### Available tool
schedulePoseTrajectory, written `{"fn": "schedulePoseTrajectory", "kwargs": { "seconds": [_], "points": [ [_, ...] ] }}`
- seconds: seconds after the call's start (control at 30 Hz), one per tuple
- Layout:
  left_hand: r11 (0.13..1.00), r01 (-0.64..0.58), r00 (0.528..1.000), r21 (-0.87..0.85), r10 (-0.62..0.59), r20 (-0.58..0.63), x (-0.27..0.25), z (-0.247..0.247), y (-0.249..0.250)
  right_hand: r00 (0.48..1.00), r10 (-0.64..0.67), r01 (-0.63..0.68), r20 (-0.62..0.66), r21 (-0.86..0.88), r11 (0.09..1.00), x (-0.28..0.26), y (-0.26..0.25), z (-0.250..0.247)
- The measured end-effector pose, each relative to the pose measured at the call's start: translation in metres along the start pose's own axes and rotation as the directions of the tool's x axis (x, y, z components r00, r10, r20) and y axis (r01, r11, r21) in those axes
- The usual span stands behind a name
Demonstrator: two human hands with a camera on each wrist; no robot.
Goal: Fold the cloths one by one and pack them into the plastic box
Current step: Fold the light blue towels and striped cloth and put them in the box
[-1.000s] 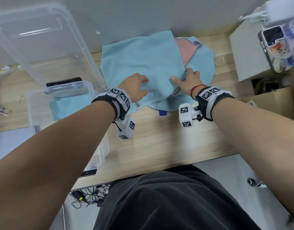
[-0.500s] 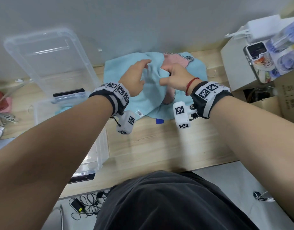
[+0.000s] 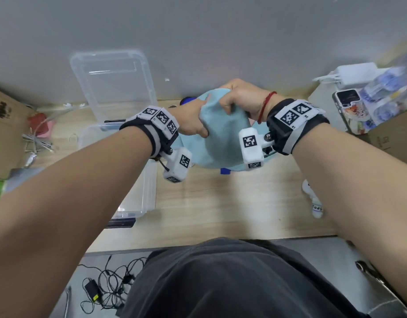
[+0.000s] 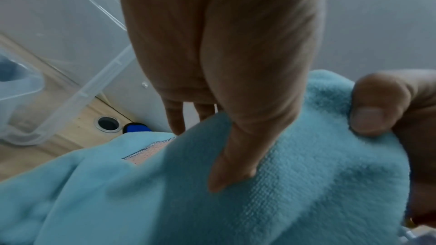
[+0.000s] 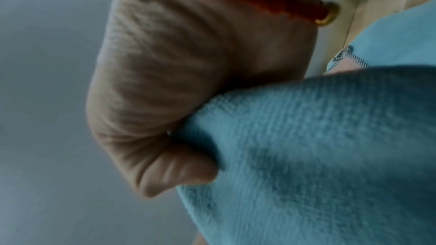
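Head view looking steeply down over both forearms at the desk (image 3: pixel 220 203) and back wall, each wrist view pressed close along its hand, facing the wall, all three sharing the blue cloth (image 3: pixel 218 138) raised over the desk's far edge

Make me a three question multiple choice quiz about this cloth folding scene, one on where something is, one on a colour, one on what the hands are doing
1. Where does the clear plastic box stand?
A. on the person's left of the wooden table
B. on the floor
C. on the person's right

2. What colour is the fleecy cloth being lifted?
A. red
B. light blue
C. white

3. What are the hands doing?
A. both lie flat on the table
B. only the left hand holds the cloth
C. both grip the cloth's upper edge

Answers: 1 A, the head view shows the box beside the left forearm. 2 B, every view shows it light blue. 3 C, the left hand's thumb and the right hand with curled fingers both pinch the cloth.
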State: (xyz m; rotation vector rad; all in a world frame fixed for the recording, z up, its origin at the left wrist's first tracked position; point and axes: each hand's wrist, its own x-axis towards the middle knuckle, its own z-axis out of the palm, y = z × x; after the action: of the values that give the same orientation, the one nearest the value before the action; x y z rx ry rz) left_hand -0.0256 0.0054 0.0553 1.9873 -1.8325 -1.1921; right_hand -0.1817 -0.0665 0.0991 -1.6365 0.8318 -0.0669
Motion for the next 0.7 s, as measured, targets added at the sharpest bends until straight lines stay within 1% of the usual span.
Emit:
{"fn": "schedulePoseTrajectory", "kwargs": {
  "seconds": [0.07, 0.17, 0.23, 0.3, 0.37, 0.43, 0.5, 0.53, 0.57, 0.63, 0.7],
  "points": [
    [0.997, 0.038, 0.999, -0.064, -0.037, 0.016, -0.018, 0.002, -0.001, 1.0, 0.015, -0.015, -0.025, -0.003, 1.0, -0.011, -0.004, 0.006],
    [0.992, 0.055, 0.996, -0.115, -0.046, 0.078, -0.048, 0.005, -0.004, 0.997, 0.042, -0.044, -0.068, -0.035, 0.998, -0.027, -0.005, 0.019],
    [0.978, 0.082, 0.993, -0.189, -0.065, 0.095, -0.065, 0.008, -0.003, 0.991, 0.072, -0.085, -0.112, -0.115, 0.99, -0.035, -0.001, 0.027],
    [0.953, 0.106, 0.989, -0.283, -0.071, 0.133, -0.084, 0.015, 0.0, 0.984, 0.088, -0.124, -0.156, -0.238, 0.963, -0.041, 0.007, 0.037],
    [0.918, 0.119, 0.982, -0.378, -0.053, 0.18, -0.104, 0.027, 0.0, 0.976, 0.059, -0.121, -0.21, -0.298, 0.947, -0.052, 0.01, 0.052],
    [0.898, 0.127, 0.976, -0.421, -0.038, 0.213, -0.12, 0.041, 0.0, 0.968, -0.001, -0.084, -0.253, -0.327, 0.941, -0.064, 0.007, 0.066],
    [0.878, 0.137, 0.97, -0.458, -0.026, 0.241, -0.138, 0.054, 0.002, 0.974, -0.07, 0.0, -0.214, -0.31, 0.951, -0.081, 0.004, 0.086],
    [0.868, 0.15, 0.969, -0.474, -0.034, 0.245, -0.145, 0.061, 0.001, 0.974, -0.092, 0.027, -0.205, -0.298, 0.954, -0.086, 0.007, 0.093],
    [0.856, 0.166, 0.97, -0.489, -0.053, 0.237, -0.149, 0.065, 0.001, 0.967, -0.111, 0.039, -0.228, -0.297, 0.954, -0.09, 0.009, 0.097],
    [0.848, 0.167, 0.978, -0.503, -0.077, 0.195, -0.159, 0.077, -0.001, 0.947, -0.104, 0.002, -0.303, -0.319, 0.948, -0.1, 0.019, 0.107],
    [0.869, 0.131, 0.988, -0.477, -0.074, 0.135, -0.162, 0.085, -0.006, 0.924, -0.111, -0.052, -0.366, -0.408, 0.911, -0.106, 0.033, 0.109]
  ]
}}
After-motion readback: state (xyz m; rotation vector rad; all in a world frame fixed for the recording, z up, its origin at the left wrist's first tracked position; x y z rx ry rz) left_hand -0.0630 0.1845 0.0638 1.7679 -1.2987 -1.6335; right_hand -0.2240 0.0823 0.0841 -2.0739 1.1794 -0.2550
